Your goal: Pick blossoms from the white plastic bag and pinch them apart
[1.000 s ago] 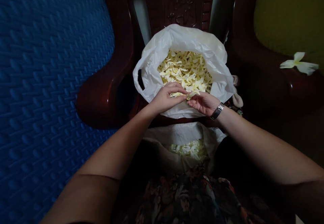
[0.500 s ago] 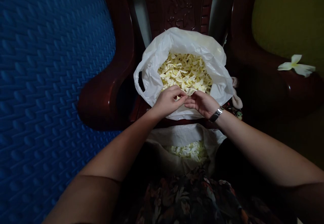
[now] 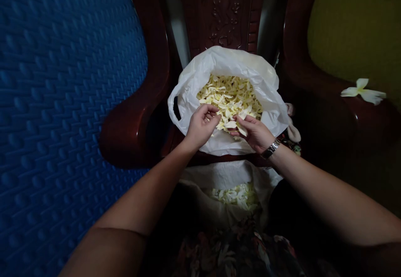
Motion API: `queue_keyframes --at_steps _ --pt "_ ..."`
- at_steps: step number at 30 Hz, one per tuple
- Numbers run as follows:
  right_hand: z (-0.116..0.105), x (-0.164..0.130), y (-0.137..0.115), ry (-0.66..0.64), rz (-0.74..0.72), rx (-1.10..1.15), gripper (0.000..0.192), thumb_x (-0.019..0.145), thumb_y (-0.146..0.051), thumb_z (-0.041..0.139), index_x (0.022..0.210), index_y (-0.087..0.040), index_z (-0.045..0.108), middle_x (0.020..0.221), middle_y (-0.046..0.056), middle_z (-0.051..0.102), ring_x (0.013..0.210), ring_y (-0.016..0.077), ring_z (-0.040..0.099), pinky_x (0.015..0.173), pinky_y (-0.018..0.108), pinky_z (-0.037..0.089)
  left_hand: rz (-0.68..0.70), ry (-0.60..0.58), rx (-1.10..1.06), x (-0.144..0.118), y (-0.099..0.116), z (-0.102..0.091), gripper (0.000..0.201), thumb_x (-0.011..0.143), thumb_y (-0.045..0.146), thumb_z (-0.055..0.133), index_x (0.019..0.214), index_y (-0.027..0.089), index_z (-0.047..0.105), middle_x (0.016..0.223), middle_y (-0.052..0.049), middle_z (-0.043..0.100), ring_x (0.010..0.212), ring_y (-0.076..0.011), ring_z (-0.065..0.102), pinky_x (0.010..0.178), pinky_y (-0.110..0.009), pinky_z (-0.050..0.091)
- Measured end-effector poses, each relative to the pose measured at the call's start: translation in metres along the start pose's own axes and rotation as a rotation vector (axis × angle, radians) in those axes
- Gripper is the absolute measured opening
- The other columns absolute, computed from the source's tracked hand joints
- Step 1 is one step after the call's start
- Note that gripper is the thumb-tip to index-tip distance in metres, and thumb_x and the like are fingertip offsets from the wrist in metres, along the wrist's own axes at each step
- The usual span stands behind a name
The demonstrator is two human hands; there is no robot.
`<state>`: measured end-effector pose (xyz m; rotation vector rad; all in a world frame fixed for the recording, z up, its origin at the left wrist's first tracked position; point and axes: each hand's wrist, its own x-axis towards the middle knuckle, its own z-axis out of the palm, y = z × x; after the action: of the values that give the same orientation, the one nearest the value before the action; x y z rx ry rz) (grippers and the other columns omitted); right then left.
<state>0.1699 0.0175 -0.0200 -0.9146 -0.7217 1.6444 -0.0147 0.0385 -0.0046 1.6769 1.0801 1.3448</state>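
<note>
A white plastic bag (image 3: 189, 99), its mouth spread wide, is filled with pale yellow-white flowers (image 3: 233, 91). At the bag's near side, my right hand (image 3: 258, 135) holds a white flower (image 3: 242, 126) between thumb and fingers. My left hand (image 3: 200, 127) hovers over the bag's near left part, apart from the right. Its fingers are loosely curled, with a gap between thumb and forefinger and nothing visible in it. Below, between the knees, a second whitish bag (image 3: 216, 169) contains more white flowers (image 3: 239, 195).
The bag rests on a dark carved wooden chair (image 3: 224, 16) with thick curved armrests (image 3: 125, 137). One loose flower (image 3: 363, 91) lies on the right armrest. Textured blue matting (image 3: 62, 101) covers the left side. Something patterned (image 3: 294, 145) sits right of the bag.
My hands have separated; the left has drawn away leftward, while the flower stays in my right hand. The view has shifted, so the bag appears slightly lower.
</note>
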Motion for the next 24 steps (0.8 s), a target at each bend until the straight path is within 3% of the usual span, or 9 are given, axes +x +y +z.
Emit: queue_keyframes --at_steps 3,7,11,17,24 --pt "-0.001 0.001 -0.001 0.031 -0.010 -0.006 0.003 0.086 -0.012 0.073 0.087 -0.015 0.071 0.085 0.005 0.078 0.067 0.0150 0.075 0.062 0.023 0.065 -0.159 -0.114 -0.110 0.004 0.001 -0.007 0.018 0.072 0.023 0.065 0.090 0.018 0.065 0.080 0.000 0.062 0.069 -0.0124 0.054 0.065 -0.026 0.043" --pt "-0.002 0.002 0.000 0.036 0.017 0.029 0.007 0.086 -0.009 0.072 0.086 -0.015 0.071 0.080 0.003 0.076 0.065 0.0138 0.075 0.060 0.020 0.064 -0.145 -0.300 -0.107 0.002 0.001 -0.007 0.026 0.071 0.023 0.070 0.096 0.017 0.070 0.088 -0.002 0.069 0.074 -0.0129 0.058 0.067 -0.025 0.044" --pt "-0.002 0.002 0.001 0.026 0.060 0.098 0.012 0.088 -0.005 0.068 0.082 -0.015 0.070 0.075 0.001 0.074 0.061 0.0115 0.073 0.059 0.018 0.064 -0.084 -0.304 -0.057 -0.002 0.000 0.001 0.027 0.072 0.028 0.078 0.096 0.016 0.074 0.094 -0.005 0.070 0.078 -0.0137 0.061 0.072 -0.027 0.048" --pt "-0.003 -0.001 -0.002 -0.143 0.282 0.105 0.015 0.094 -0.006 0.059 0.087 -0.010 0.071 0.078 0.007 0.077 0.066 0.0131 0.075 0.061 0.017 0.063 -0.103 -0.276 -0.123 -0.001 -0.004 0.005 0.026 0.075 0.035 0.081 0.091 0.015 0.074 0.092 -0.006 0.072 0.085 -0.0165 0.066 0.081 -0.030 0.053" --pt "-0.003 0.001 -0.003 -0.061 0.346 0.147 0.022 0.096 -0.004 0.053 0.084 -0.012 0.070 0.066 0.002 0.072 0.055 0.0089 0.068 0.052 0.014 0.058 -0.185 -0.294 -0.178 -0.002 0.000 0.004 0.029 0.074 0.037 0.081 0.091 0.015 0.072 0.088 -0.004 0.072 0.075 -0.0124 0.065 0.074 -0.027 0.053"
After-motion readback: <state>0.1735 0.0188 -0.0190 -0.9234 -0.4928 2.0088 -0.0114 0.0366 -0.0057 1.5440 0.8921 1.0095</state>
